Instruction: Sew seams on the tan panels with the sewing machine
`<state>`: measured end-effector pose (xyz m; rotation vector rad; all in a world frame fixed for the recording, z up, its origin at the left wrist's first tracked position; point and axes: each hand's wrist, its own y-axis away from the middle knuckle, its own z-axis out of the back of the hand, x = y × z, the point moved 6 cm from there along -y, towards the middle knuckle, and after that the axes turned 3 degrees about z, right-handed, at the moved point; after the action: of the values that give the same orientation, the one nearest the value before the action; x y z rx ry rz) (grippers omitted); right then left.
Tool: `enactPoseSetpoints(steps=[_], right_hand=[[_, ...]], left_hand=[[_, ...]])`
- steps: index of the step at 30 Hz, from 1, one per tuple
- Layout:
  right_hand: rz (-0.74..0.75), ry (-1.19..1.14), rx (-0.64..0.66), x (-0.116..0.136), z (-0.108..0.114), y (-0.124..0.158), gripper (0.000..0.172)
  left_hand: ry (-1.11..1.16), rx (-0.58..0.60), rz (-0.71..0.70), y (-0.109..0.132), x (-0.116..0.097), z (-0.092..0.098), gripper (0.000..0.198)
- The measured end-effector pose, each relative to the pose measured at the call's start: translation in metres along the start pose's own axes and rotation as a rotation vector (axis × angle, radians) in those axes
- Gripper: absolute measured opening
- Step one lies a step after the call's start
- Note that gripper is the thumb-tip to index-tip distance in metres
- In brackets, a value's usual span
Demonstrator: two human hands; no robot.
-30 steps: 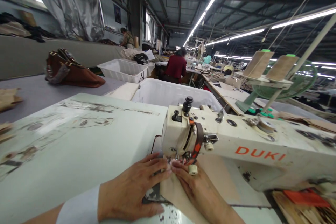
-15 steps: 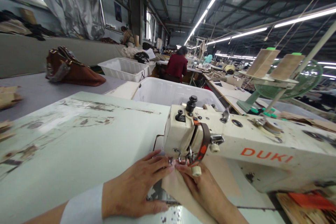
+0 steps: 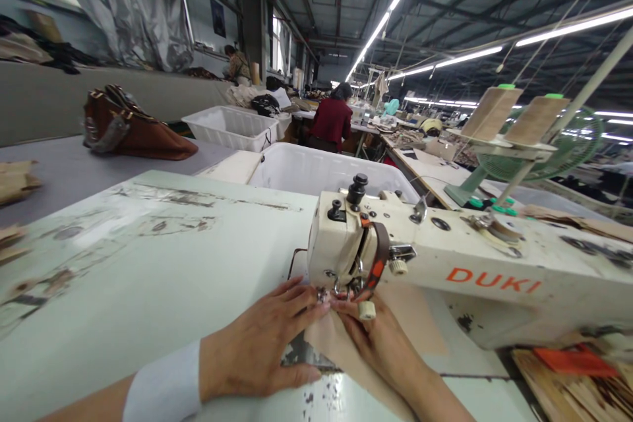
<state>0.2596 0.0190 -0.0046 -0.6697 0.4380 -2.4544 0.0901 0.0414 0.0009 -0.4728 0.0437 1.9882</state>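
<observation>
A cream DUKI sewing machine (image 3: 445,264) stands on the pale green table (image 3: 148,257). A tan fabric piece (image 3: 336,349) lies under its needle area. My left hand (image 3: 262,349) lies flat with fingers stretched out, pressing the fabric's left side, fingertips at the presser foot. My right hand (image 3: 380,343) rests on the fabric's right side, fingers stretched toward the needle, partly hidden under the machine head.
White plastic bins (image 3: 316,171) stand behind the machine. A brown leather bag (image 3: 128,128) lies on the grey table at left. Thread cones (image 3: 514,115) and a green fan (image 3: 544,158) are at right. A person in a red top (image 3: 332,124) sits further back. Tan cut pieces (image 3: 568,382) are stacked low right.
Both hands stay at the needle with the fabric, which sits slightly farther in under the foot. The view has shifted a little.
</observation>
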Motion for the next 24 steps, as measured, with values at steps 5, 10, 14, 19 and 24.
enactPoseSetpoints(steps=[5, 10, 14, 19, 24], right_hand=[[-0.019, 0.024, 0.026, 0.001, -0.003, 0.001, 0.028], [-0.015, 0.038, 0.045, 0.000, -0.003, 0.001, 0.028], [-0.019, 0.031, 0.044, 0.001, -0.006, 0.002, 0.031], [-0.097, 0.086, -0.001, -0.008, 0.000, 0.004, 0.025], [-0.327, 0.264, -0.142, -0.070, 0.043, -0.018, 0.023]], left_hand=[[-0.014, 0.007, 0.012, -0.001, -0.005, 0.001, 0.074], [0.004, -0.016, 0.006, -0.002, -0.009, 0.005, 0.070], [-0.009, -0.033, -0.003, -0.002, -0.007, 0.003, 0.069], [-0.019, -0.072, -0.012, 0.000, -0.002, 0.004, 0.065], [-0.051, -0.039, -0.005, -0.001, 0.003, 0.000, 0.062]])
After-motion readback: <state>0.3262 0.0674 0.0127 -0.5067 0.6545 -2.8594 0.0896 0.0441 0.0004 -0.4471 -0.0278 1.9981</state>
